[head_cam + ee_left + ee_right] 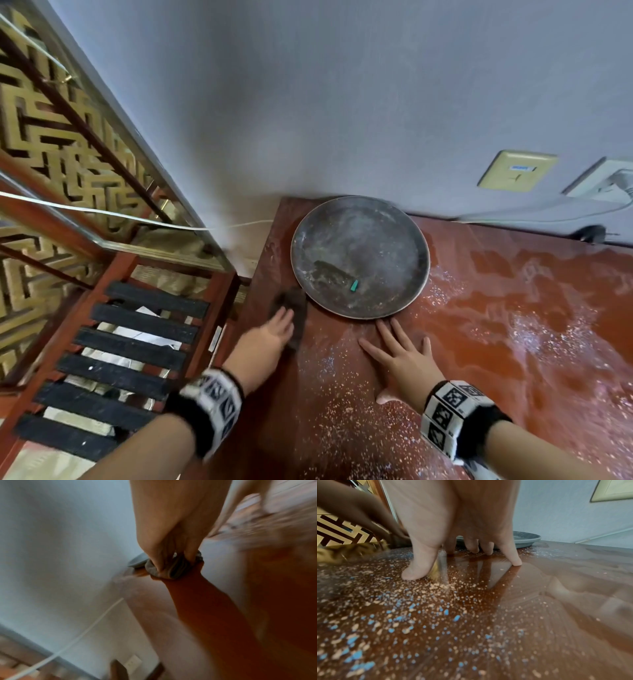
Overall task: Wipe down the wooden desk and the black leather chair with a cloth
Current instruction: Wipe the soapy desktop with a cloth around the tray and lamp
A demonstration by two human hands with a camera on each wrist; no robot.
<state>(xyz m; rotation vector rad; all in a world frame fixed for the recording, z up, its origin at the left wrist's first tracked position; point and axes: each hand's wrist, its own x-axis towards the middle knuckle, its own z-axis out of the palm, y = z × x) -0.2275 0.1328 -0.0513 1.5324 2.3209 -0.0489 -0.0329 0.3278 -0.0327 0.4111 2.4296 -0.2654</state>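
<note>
The glossy reddish wooden desk (479,325) is strewn with pale and blue crumbs (419,615). At its left edge lies a dark grey cloth (294,305), and my left hand (274,334) presses on it; in the left wrist view the fingers (159,561) bunch and grip the cloth (178,568). The picture there is blurred by motion. My right hand (394,346) rests flat on the desk with fingers spread, just in front of a round grey tray (359,240). Its fingertips (516,561) touch the wood. No black leather chair can be made out.
The tray stands at the desk's back left corner against the grey wall, with a small teal piece (354,286) on it. Left of the desk stands a red frame with black slats (130,342). A white cable (102,212), wall sockets (517,171) and a lattice screen (51,137) are nearby.
</note>
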